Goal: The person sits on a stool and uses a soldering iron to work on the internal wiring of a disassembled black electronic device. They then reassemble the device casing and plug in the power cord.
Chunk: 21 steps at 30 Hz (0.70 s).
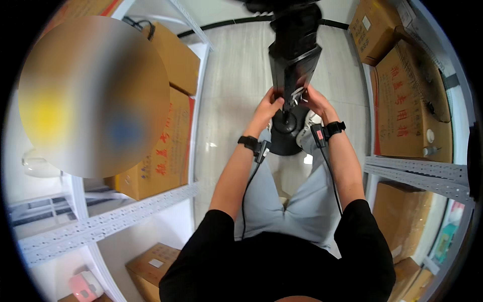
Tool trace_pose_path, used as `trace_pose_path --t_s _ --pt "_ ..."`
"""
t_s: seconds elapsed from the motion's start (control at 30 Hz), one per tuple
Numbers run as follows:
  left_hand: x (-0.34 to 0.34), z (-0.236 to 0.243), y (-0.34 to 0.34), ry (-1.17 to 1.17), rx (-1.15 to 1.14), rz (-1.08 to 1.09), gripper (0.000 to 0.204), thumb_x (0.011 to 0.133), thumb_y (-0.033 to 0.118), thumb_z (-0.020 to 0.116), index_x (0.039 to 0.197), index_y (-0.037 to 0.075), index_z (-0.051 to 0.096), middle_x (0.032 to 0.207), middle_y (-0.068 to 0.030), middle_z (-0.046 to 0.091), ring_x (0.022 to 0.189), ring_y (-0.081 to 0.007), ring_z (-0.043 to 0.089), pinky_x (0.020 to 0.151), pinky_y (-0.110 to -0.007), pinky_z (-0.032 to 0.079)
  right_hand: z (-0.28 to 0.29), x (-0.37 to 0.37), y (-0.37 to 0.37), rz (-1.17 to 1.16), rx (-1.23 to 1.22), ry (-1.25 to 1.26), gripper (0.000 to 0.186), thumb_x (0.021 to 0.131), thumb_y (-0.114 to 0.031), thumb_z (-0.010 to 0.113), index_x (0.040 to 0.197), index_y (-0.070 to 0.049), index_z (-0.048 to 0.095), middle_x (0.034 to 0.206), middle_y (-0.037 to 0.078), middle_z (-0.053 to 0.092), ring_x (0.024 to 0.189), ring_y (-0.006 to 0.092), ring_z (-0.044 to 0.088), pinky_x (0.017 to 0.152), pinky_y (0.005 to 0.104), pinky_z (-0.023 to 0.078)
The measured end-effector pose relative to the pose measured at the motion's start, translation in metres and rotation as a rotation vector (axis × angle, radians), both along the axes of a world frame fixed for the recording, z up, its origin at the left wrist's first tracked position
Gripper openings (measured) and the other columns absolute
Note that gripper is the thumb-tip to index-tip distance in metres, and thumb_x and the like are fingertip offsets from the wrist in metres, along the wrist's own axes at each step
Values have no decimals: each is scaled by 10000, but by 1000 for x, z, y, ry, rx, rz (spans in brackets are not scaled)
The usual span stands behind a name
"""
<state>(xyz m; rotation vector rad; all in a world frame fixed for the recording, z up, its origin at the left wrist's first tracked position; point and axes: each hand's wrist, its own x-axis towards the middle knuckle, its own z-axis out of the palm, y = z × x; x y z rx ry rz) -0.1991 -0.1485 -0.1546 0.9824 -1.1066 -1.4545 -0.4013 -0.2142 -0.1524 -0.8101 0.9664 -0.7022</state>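
At upper centre, a black stand (pixel 294 66) is flanked low down by the left hand (pixel 266 110) and right hand (pixel 320 104), both curled inward; whether it is gripped or merely touched cannot be told. It might be tipped over its round base (pixel 285 146) by an uneven push. Most fingers are hidden, and its dark top is cut off by the upper edge.

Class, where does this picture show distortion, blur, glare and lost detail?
Head view: the pale metal shelf post at far right bows, corners go black; head view: a round patch at left is blurred out; head view: small bright glints dot the pale floor; head view: the tall black stand loses detail at its dark top.
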Motion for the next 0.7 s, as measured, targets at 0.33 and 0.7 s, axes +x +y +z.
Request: trace_pose_path --t_s 0.33,0.7 --pt "12 -17 -2 309 457 18 401 1058 315 434 1369 77 521 1203 -67 640 1040 -161 632 884 -297 495 -45 -7 -10 -30 19 -64 676 968 -688 371 1279 -105 515 1215 49 562 1094 205 511 959 432 417" --pt "1 -24 0 433 509 166 351 1018 274 492 1290 76 596 1188 -26 664 1082 -133 622 944 -301 455 -27 4 -1 -116 -2 -11 693 970 -686 352 1331 -112 494 1292 87 539 1200 246 493 1058 490 393"
